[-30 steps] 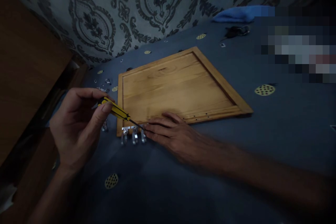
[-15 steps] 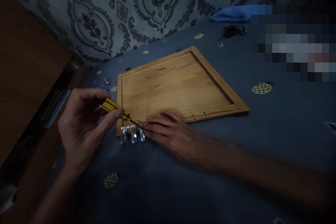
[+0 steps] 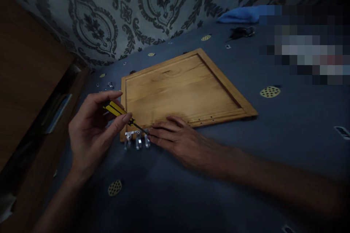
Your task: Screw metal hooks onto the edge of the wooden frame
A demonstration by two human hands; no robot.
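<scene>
My left hand (image 3: 94, 131) grips a yellow-and-black screwdriver (image 3: 115, 109) by its handle between thumb and fingers. The thin shaft slants down to the right, its tip at the third metal hook (image 3: 147, 141) on the near edge of a framed wooden panel (image 3: 175, 87). Two more hooks, a left one (image 3: 127, 140) and a middle one (image 3: 138, 140), line up beside it. Stretched over the panel's near edge, my right hand (image 3: 177, 138) lies with extended fingers, their tips close to the screwdriver tip. Whether they pinch a screw there is hidden.
The panel lies on a dark blue patterned cloth (image 3: 169, 196). Small metal parts (image 3: 110, 85) are scattered past its left corner. A blue cloth (image 3: 240, 14) and a dark object (image 3: 242, 32) sit at the back. Wooden furniture (image 3: 32, 62) stands at left, patterned wall behind.
The fingers of my left hand have shifted and turned slightly to the right around the screwdriver handle. The right hand stays on the panel; the view has moved a little.
</scene>
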